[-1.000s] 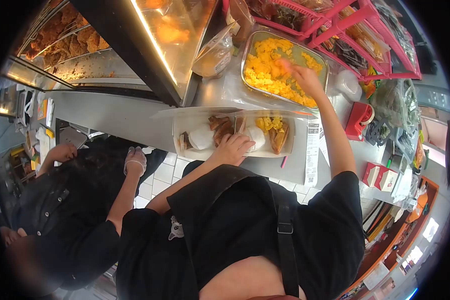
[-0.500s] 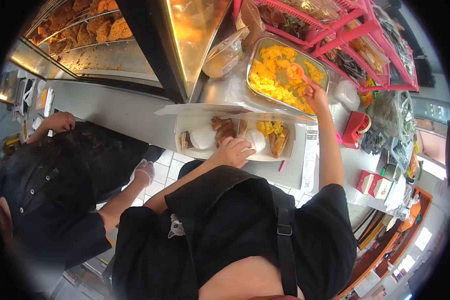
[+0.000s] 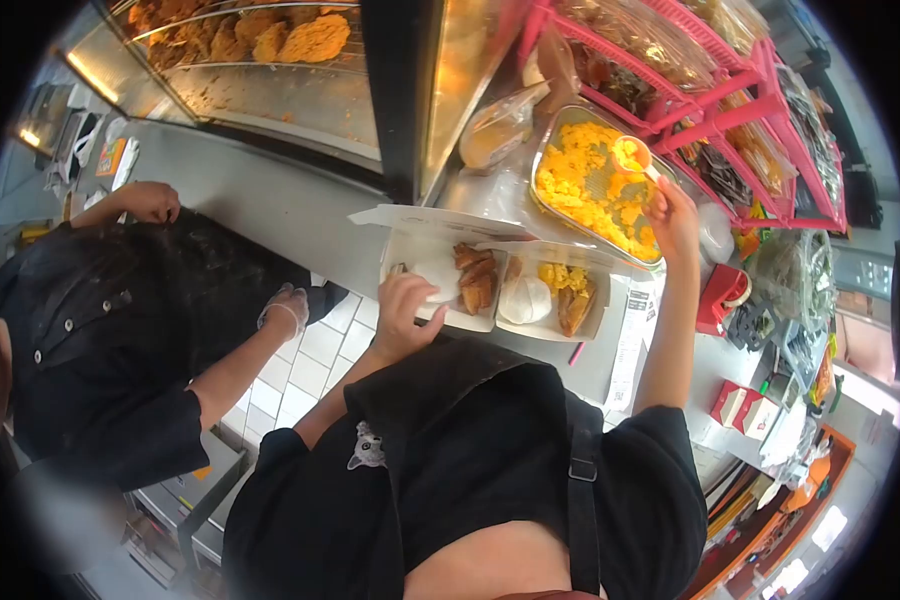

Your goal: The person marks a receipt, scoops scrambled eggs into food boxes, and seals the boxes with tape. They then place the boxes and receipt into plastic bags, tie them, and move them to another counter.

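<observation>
My right hand [image 3: 672, 215] grips the handle of an orange scoop [image 3: 632, 155], whose bowl has yellow food in it, over a metal tray [image 3: 543, 190] of yellow scrambled pieces. My left hand [image 3: 408, 312] hovers at the front of the left food box [image 3: 485, 322], fingers apart and holding nothing. That box contains a white mound [image 3: 434, 277], partly covered by the fingers, and brown meat [image 3: 476, 279]. In the right box [image 3: 587, 325] are another white mound [image 3: 525, 300], yellow pieces [image 3: 562, 277] and a brown piece [image 3: 574, 311].
A co-worker in black [image 3: 110, 330] stands at the left, one hand gloved. Behind is a lit glass case [image 3: 300, 90] of fried food. Pink baskets [image 3: 760, 110] hold packets; a receipt [image 3: 628, 345] and red tape dispenser [image 3: 722, 299] lie at the right.
My left hand has moved left from the right box to the left one, its fingers now spread. The scoop has shifted toward the tray's far edge and now carries yellow pieces.
</observation>
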`<state>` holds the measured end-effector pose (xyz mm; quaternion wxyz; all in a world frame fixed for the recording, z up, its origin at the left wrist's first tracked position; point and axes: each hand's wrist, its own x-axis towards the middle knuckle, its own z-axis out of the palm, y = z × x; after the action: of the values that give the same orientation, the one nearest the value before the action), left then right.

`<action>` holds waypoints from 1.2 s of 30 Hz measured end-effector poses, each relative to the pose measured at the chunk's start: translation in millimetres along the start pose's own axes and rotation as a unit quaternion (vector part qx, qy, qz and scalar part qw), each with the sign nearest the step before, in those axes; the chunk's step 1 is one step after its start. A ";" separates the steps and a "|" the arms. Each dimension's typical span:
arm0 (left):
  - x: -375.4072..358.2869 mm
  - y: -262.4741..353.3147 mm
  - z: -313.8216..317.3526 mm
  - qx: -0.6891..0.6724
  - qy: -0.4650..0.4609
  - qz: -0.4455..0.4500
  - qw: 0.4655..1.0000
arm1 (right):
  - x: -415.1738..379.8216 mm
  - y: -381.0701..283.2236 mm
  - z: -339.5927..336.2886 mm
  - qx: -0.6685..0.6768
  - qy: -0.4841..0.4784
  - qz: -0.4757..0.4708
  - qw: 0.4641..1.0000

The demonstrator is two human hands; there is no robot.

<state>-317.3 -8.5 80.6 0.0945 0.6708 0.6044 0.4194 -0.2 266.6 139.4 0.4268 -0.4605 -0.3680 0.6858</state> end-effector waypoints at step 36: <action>10.7 -42.9 -10.1 0.026 -0.094 -0.301 0.949 | -164.5 158.2 138.4 -0.517 -0.162 -0.293 0.788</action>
<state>-356.3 7.9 64.6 0.2552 0.4962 0.7773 0.2908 -135.3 41.4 91.8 0.2396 -0.3639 -0.8488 0.2996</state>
